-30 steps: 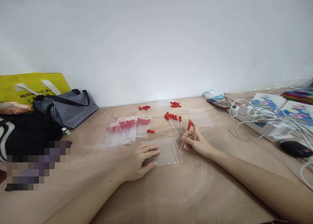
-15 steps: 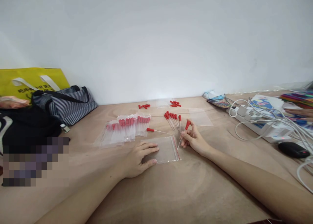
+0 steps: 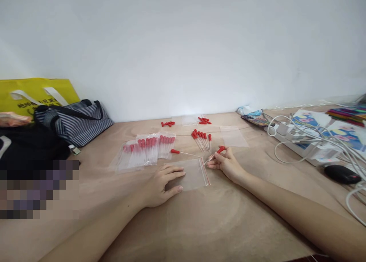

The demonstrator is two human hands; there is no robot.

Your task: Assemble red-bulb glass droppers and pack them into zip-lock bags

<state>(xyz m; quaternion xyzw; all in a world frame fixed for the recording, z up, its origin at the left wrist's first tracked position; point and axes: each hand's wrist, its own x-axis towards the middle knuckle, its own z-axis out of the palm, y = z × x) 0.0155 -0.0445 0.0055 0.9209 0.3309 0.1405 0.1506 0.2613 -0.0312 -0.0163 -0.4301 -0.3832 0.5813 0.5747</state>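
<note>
My left hand (image 3: 168, 182) lies with fingers spread on a clear zip bag (image 3: 191, 174), whose red-lined opening points right. In my right hand (image 3: 227, 164) is a glass dropper (image 3: 220, 150) with a red rubber bulb, pinched between thumb and fingers. Its thin tip is tilted down to the left, at the bag's opening edge; whether it is inside I cannot tell. One loose dropper (image 3: 175, 151) rests just beyond the bag. Behind my right hand several more droppers (image 3: 203, 136) lie fanned out. Filled zip bags of droppers (image 3: 147, 149) overlap to the left.
Loose red bulbs (image 3: 204, 121) and a flat clear bag (image 3: 234, 136) lie farther back. At right are a power strip (image 3: 303, 147) with tangled white cables, a black mouse (image 3: 342, 174) and printed papers. A striped bag (image 3: 80, 121) and yellow bag (image 3: 63, 88) stand left.
My right hand has tilted the dropper flatter and brought its tip toward the bag's opening. My left hand stays on the bag. Another person's hand at the far right has gone from view.
</note>
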